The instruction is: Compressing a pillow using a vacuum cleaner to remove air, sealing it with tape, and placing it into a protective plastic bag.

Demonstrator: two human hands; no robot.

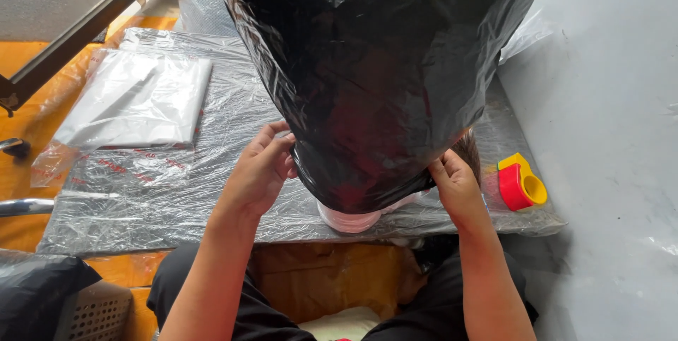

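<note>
We are looking down at a worktop [176, 200] that is lying under crinkled clear plastic sheeting, filling the frame from nine o'clock across to three. Rising from its near edge and towering up to twelve o'clock is the big black plastic bag [374, 73], bulging wide at the top and narrowing to a gathered neck at centre, apparently held upright so its load stays put. Out at ten o'clock a stack of folded clear bags [141, 101] is lying flat, within easy reach. Now the left hand [260, 175] is pressing against the bag's neck at nine o'clock of it, fingers [272, 136] curling round the black film and gripping it. The right hand [458, 189] is mirroring that from three o'clock, fingers pinching the film's edge, so the two are squeezing the neck from both sides. Under the neck, at six o'clock, a pale rounded bundle [349, 221] is peeking out; what it is we cannot tell. Smallest of all, at three o'clock near the worktop's corner, a red and yellow tape dispenser [521, 184] is sitting just beside the right hand.
</note>
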